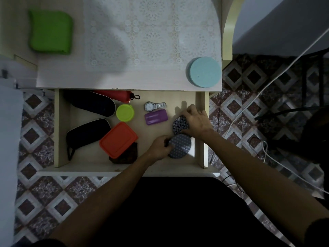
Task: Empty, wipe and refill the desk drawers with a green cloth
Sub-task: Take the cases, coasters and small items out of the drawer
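Observation:
The drawer (pixel 61 129) is pulled out below the desk top. My left hand (pixel 159 148) grips the left edge of a round patterned disc (pixel 180 146) near the drawer's front right. My right hand (pixel 195 122) is closed on a second, darker patterned disc (pixel 179 124) just behind it, by the right wall. Also in the drawer lie an orange lidded box (pixel 118 139), a lime round lid (pixel 125 112), a purple case (pixel 156 117), a wristwatch (pixel 154 106), two dark glasses cases (pixel 87 134) and a red pouch (pixel 114 95). The folded green cloth (pixel 50 32) rests on the desk's far left.
A stack of pale blue round coasters (pixel 204 72) sits at the desk's right front corner beside a lace mat (pixel 151 32). A dark brown patterned item (pixel 128 155) lies under the orange box. White cables (pixel 249 104) run over the tiled floor on the right.

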